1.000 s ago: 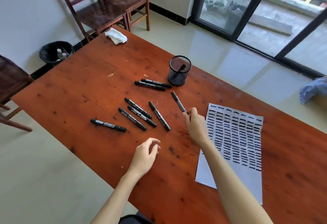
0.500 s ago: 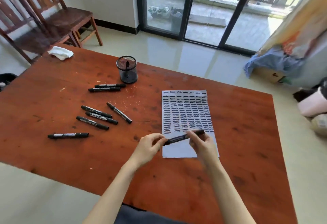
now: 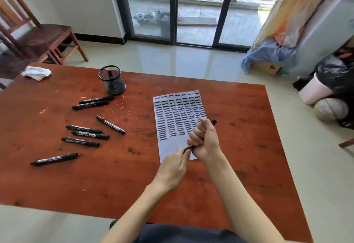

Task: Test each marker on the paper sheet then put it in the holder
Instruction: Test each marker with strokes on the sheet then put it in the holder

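a: where's the marker being handled?

b: the right hand (image 3: 206, 140) has its fingers wrapped round a black marker (image 3: 213, 122), held over the near part of the paper sheet (image 3: 172, 147); one end sticks out past the fist toward the far right, the other end points down toward the left hand (image 3: 173, 168); the left hand's fingertips pinch that lower end; whether the cap is on or coming off i cannot tell.

a: and the sheet?

b: it lies flat on the wooden table (image 3: 239, 118), its far part filled with rows of short black strokes, the near part blank.

a: the holder?

b: a black mesh holder (image 3: 112, 79) stands upright near the table's far edge, left of the sheet and well apart from it; one dark marker tip shows inside.

a: other markers?

b: seven lie loose on the table left of the sheet; a pair (image 3: 93, 102) just in front of the holder, one slanted marker (image 3: 110, 124) alone, three (image 3: 84, 134) roughly parallel below that, and one (image 3: 54, 159) nearest the table's near left edge; a crumpled white cloth (image 3: 36, 72) sits at the far left corner.
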`<action>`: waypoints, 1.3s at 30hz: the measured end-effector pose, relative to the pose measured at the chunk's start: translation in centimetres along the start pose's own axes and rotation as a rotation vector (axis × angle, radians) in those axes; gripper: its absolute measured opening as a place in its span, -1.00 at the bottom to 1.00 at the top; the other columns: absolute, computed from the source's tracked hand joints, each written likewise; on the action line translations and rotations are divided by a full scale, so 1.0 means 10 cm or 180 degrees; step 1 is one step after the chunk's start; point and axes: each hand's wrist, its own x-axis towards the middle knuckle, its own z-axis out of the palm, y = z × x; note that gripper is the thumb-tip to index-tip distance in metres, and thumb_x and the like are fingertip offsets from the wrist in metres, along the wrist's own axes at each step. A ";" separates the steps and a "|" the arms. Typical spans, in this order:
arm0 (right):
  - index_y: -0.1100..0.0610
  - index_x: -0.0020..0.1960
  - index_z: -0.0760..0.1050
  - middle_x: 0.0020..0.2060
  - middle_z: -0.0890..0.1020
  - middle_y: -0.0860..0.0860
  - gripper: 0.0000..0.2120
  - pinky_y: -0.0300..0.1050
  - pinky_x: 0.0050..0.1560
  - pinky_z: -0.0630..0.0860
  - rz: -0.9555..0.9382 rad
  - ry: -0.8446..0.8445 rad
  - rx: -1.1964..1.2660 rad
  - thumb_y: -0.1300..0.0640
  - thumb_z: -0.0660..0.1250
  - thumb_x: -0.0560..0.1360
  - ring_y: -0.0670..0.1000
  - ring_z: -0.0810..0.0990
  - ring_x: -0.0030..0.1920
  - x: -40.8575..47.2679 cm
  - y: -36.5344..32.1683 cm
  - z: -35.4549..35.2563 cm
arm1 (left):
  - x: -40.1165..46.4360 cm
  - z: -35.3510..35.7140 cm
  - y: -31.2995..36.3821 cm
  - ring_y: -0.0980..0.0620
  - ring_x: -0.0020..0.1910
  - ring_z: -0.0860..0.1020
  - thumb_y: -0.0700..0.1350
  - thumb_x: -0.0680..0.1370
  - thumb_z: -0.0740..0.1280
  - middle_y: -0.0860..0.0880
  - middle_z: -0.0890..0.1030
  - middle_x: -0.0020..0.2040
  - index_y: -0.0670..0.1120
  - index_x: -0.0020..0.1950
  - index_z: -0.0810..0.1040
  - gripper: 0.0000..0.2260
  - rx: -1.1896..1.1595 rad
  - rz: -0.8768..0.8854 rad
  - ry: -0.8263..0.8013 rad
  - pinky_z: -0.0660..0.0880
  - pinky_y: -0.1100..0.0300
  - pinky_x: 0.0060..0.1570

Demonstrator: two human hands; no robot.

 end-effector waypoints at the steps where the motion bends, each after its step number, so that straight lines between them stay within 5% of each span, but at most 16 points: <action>1: 0.03 -0.57 0.13 -0.68 0.11 -0.10 -0.49 -0.30 -0.67 0.05 0.0065 0.0045 -0.0020 0.14 0.13 0.55 -0.11 0.07 -0.68 0.02 -0.01 0.02 | -0.01 0.02 0.01 -0.18 -0.28 0.46 0.02 0.62 0.04 0.01 0.40 -0.39 -0.04 -0.28 0.29 -0.70 0.0015 -0.0021 0.0124 0.30 -0.01 -0.26; 5: 0.04 -0.59 0.09 -0.69 0.09 -0.09 -0.47 -0.32 -0.66 -0.02 0.0421 0.0280 0.0000 0.18 0.11 0.54 -0.09 0.04 -0.70 0.19 0.05 0.02 | 0.06 0.00 0.00 -0.18 -0.24 0.41 0.04 0.63 0.01 -0.08 0.46 -0.34 -0.03 -0.35 0.22 -0.64 0.0253 -0.0403 0.0001 0.26 0.03 -0.26; 10: 0.07 -0.62 0.09 -0.71 0.09 -0.07 -0.45 -0.30 -0.67 -0.03 0.0956 0.0453 0.0126 0.20 0.09 0.54 -0.07 0.03 -0.72 0.45 0.22 -0.06 | 0.16 -0.06 -0.13 0.02 -0.42 0.26 0.00 0.64 -0.01 0.00 0.29 -0.44 -0.08 -0.39 0.19 -0.60 0.0157 -0.0784 -0.0360 0.13 0.10 -0.35; 14: 0.06 -0.63 0.10 -0.72 0.11 -0.07 -0.45 -0.31 -0.68 -0.01 0.0914 0.0114 0.0005 0.21 0.08 0.53 -0.08 0.05 -0.72 0.53 0.25 -0.04 | 0.18 -0.17 -0.12 0.09 -0.56 0.16 0.05 0.63 0.01 0.09 0.21 -0.56 -0.04 -0.39 0.20 -0.60 -0.1157 -0.1273 -0.0463 0.09 0.22 -0.51; 17: 0.05 -0.66 0.12 -0.73 0.13 -0.09 -0.46 -0.37 -0.67 0.02 0.0331 0.0280 0.0327 0.23 0.07 0.49 -0.10 0.08 -0.73 0.71 -0.19 -0.14 | -0.13 -0.30 -0.21 0.17 -0.59 0.08 0.13 0.62 -0.01 0.12 0.14 -0.53 0.00 -0.37 0.22 -0.60 -0.2658 -0.1709 -0.1019 0.00 0.36 -0.62; 19: 0.06 -0.65 0.15 -0.72 0.15 -0.09 -0.53 -0.36 -0.66 0.06 -0.0030 0.0254 0.0471 0.22 0.13 0.42 -0.11 0.10 -0.72 0.83 -0.50 -0.19 | -0.28 -0.32 -0.34 0.17 -0.55 0.07 0.14 0.61 0.01 0.09 0.13 -0.48 -0.01 -0.33 0.25 -0.63 -0.2894 -0.1606 -0.1068 -0.01 0.36 -0.60; 25: 0.14 -0.43 0.45 -0.49 0.53 0.01 -0.56 -0.21 -0.31 0.54 -0.0156 -0.0077 0.0279 0.06 0.13 0.59 -0.04 0.54 -0.43 0.83 -0.03 -0.05 | 0.09 -0.17 -0.52 0.15 -0.41 0.33 0.03 0.61 0.09 0.05 0.39 -0.34 -0.07 -0.19 0.39 -0.74 -0.1325 -0.1001 -0.0186 0.26 0.34 -0.43; 27: 0.14 -0.27 0.50 -0.37 0.57 0.03 -0.59 -0.17 -0.20 0.52 -0.0427 0.0370 -0.0417 -0.02 0.09 0.61 -0.03 0.56 -0.31 0.86 0.20 -0.17 | 0.16 -0.15 -0.61 0.15 -0.36 0.35 0.00 0.60 0.16 0.06 0.40 -0.33 -0.08 -0.19 0.41 -0.77 -0.0813 -0.0791 -0.0090 0.28 0.33 -0.34; 31: 0.07 -0.11 0.59 -0.45 0.46 0.01 -0.50 -0.20 -0.31 0.34 -0.0981 0.0906 -0.1640 -0.18 -0.02 0.60 -0.09 0.41 -0.44 0.85 0.49 -0.40 | 0.29 -0.13 -0.83 0.16 -0.47 0.36 0.03 0.47 0.33 0.11 0.38 -0.48 -0.01 -0.29 0.41 -0.79 -0.0271 -0.0371 0.0592 0.27 0.33 -0.42; 36: 0.08 0.02 0.58 -0.30 0.67 -0.02 -0.46 -0.25 -0.19 0.50 -0.1290 0.0108 -0.1746 -0.34 0.22 0.38 -0.04 0.62 -0.27 0.96 0.58 -0.62 | 0.47 -0.01 -1.10 0.11 -0.50 0.41 0.06 0.50 0.19 0.07 0.44 -0.54 -0.03 0.09 0.62 -0.69 0.0785 0.0064 0.1191 0.27 0.38 -0.47; 39: -0.06 -0.03 0.57 -0.24 0.65 -0.08 -0.75 -0.25 -0.19 0.50 -0.1742 -0.0108 -0.2238 -0.18 0.38 0.39 -0.07 0.61 -0.21 1.04 0.61 -0.73 | 0.51 0.16 -1.25 0.04 -0.10 0.49 0.03 0.51 0.22 -0.04 0.61 -0.16 -0.08 0.06 0.61 -0.72 0.1290 0.0197 0.1307 0.50 0.16 -0.19</action>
